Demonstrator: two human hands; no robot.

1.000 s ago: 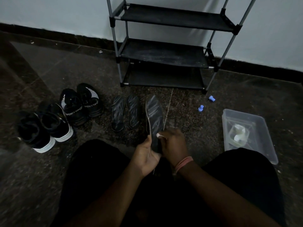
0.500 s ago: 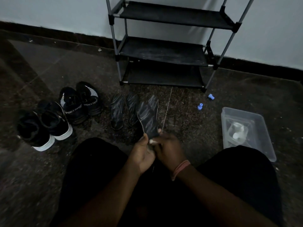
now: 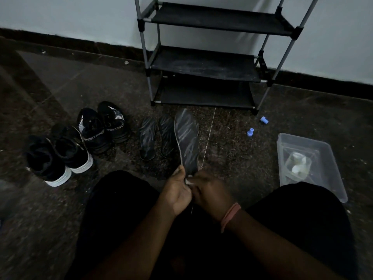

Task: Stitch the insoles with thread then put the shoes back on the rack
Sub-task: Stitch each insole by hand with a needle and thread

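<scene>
A dark insole [image 3: 186, 140] stands upright in front of my lap, its heel end gripped by my left hand [image 3: 177, 191]. My right hand [image 3: 210, 191] is curled against that same heel end, and what its fingers pinch is hidden. A thin white thread [image 3: 209, 136] runs from the hands up toward the shoe rack [image 3: 205, 63]. Two more insoles [image 3: 148, 138] [image 3: 166, 134] lie flat on the floor just left of the held one. No needle can be made out in the dim light.
Two pairs of black sneakers [image 3: 103, 126] [image 3: 58, 156] sit on the floor at left. A clear plastic box [image 3: 310, 164] with white spools lies at right, and two small blue caps [image 3: 250, 132] [image 3: 264, 119] lie near the rack's foot. The rack's three black shelves stand against the wall.
The held insole tipped down and left half a second ago and now stands upright again. Both hands stayed together at its heel end.
</scene>
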